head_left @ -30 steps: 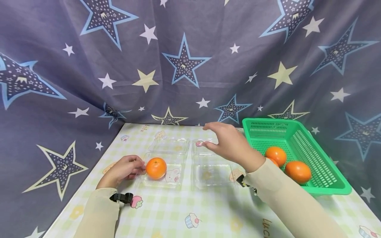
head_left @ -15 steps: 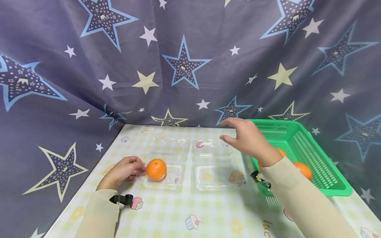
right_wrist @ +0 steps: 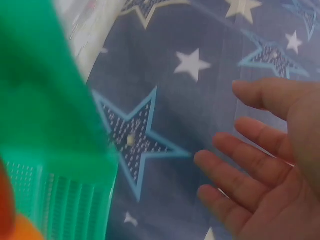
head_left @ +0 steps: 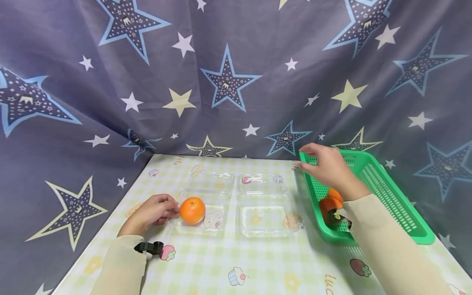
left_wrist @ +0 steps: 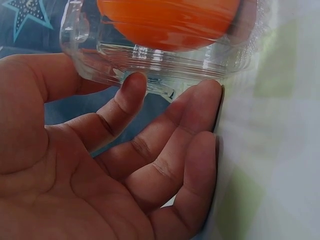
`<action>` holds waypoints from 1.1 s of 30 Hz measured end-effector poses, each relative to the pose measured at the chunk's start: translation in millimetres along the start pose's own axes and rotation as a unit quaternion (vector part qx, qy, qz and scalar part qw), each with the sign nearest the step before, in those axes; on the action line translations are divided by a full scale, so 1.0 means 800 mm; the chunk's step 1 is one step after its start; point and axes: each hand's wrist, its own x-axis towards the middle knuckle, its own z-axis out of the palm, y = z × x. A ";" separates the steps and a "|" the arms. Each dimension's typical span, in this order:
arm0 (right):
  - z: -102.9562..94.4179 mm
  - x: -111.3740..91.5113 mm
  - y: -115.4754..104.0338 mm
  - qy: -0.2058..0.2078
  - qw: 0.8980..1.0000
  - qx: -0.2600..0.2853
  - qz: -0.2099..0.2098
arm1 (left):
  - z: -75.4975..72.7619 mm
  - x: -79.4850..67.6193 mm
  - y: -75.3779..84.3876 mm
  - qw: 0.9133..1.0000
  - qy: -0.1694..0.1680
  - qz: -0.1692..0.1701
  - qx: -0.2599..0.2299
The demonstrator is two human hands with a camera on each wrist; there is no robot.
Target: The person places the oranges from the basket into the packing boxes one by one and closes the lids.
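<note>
An orange [head_left: 192, 211] sits in the front half of an opened clear plastic clamshell container [head_left: 212, 180] on the left. My left hand [head_left: 156, 209] is at this container's left edge; in the left wrist view the thumb reaches behind the rim and a fingertip [left_wrist: 134, 86] meets its outer side, pinching it. My right hand [head_left: 326, 166] is over the left side of the green basket [head_left: 420, 229], thumb and fingers spread and holding nothing. Below its wrist more oranges [head_left: 333, 196] show in the basket, partly hidden by the arm and wrist strap.
A second opened clear container [head_left: 263, 221] lies between the orange and the basket. The table [head_left: 206, 266] has a checked, printed cloth. A star-patterned curtain [head_left: 147, 61] hangs right behind and along the left side.
My right hand has moved rightward from above the second container to the basket's left side, its arm now covering more of the oranges. The left hand and its orange stay put.
</note>
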 end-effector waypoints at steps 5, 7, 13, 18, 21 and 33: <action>-0.006 0.003 0.020 -0.001 1.000 0.008 0.021 | -0.008 -0.005 -0.005 1.000 -0.003 0.009 -0.004; -0.007 0.005 0.027 -0.001 1.000 0.013 0.020 | -0.012 -0.009 -0.007 1.000 0.004 0.007 -0.002; -0.005 0.006 0.058 0.007 0.999 0.019 0.039 | -0.013 -0.011 -0.011 1.000 0.008 -0.004 0.000; -0.007 -0.001 0.079 0.001 0.998 0.016 0.060 | -0.010 -0.008 -0.010 1.000 0.004 0.004 -0.001; -0.008 -0.007 0.085 -0.001 0.998 0.007 0.066 | -0.009 -0.005 -0.009 1.000 -0.002 0.013 -0.002; 0.001 -0.021 0.115 -0.066 0.991 -0.011 0.113 | -0.005 0.003 -0.002 1.000 -0.017 0.021 -0.004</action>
